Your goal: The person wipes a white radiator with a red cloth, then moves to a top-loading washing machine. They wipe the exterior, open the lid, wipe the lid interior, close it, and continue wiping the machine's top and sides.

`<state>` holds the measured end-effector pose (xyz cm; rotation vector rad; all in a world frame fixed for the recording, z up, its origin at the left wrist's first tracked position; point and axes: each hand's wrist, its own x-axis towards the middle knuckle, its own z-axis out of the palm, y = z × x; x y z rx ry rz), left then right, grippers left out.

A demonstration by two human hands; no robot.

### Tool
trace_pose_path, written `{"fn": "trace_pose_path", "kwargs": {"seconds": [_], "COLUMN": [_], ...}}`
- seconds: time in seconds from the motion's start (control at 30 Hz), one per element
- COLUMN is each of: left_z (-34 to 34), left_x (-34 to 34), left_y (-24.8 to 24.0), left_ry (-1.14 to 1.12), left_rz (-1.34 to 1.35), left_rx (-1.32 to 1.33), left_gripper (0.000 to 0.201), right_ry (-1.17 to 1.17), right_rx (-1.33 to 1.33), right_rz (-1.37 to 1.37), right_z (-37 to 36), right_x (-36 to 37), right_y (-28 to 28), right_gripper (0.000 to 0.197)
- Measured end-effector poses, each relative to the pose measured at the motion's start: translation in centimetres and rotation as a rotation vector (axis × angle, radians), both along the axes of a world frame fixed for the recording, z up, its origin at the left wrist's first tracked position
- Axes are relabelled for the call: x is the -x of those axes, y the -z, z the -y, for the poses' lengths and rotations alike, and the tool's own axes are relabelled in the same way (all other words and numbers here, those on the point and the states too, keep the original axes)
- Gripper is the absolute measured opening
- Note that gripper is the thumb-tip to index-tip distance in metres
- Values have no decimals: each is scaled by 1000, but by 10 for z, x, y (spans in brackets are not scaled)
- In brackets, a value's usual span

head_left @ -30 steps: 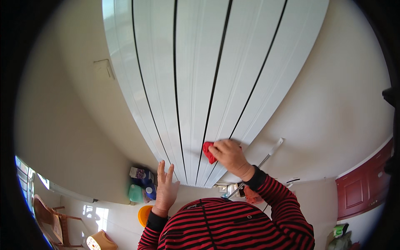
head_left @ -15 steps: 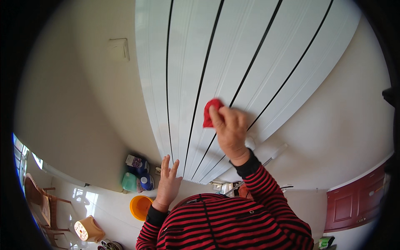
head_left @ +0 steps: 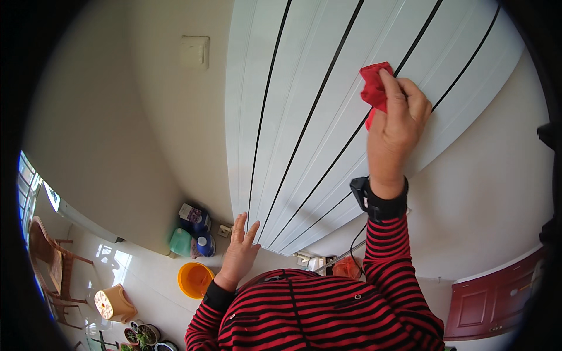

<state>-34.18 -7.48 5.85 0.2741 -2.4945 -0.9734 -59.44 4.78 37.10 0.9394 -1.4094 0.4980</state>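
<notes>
A tall white panel (head_left: 281,134) with dark lengthwise grooves fills the upper middle of the view. High on it, toward the right, my right hand (head_left: 395,123) grips a crumpled red cloth (head_left: 374,86) against the surface. A black band with a small dark device (head_left: 363,193) circles my right wrist. Low at the panel's left part is my left hand (head_left: 237,254), its fingers spread and nothing in them. Whether those fingertips touch the panel I cannot tell.
A switch plate (head_left: 195,52) sits on the wall at left. Below stand blue and green bottles (head_left: 184,241), an orange bucket (head_left: 196,279), a beige stool (head_left: 115,303) and potted plants (head_left: 143,335). A wooden chair (head_left: 55,269) is far left, red cabinet doors (head_left: 489,301) lower right.
My right hand has carried the red cloth up and to the right along the panel. My left hand stays about where it was. The view has shifted slightly.
</notes>
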Motion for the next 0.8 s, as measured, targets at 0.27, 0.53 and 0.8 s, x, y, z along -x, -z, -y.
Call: {"fn": "trace_pose_path", "kwargs": {"seconds": [0.27, 0.53, 0.8], "left_z": [4, 8, 9], "left_x": [-15, -35, -53], "left_y": [3, 4, 5], "left_ry": [-8, -16, -21], "left_rz": [-4, -15, -8], "left_rx": [-35, 5, -11], "left_gripper": [70, 68, 64], "right_ry": [-105, -279, 18], "right_rx": [-515, -404, -90], "right_rz": [106, 164, -149], "right_z": [61, 62, 89], "right_x": [-37, -35, -21], "right_y": [138, 49, -20], "right_gripper": [45, 36, 46]}}
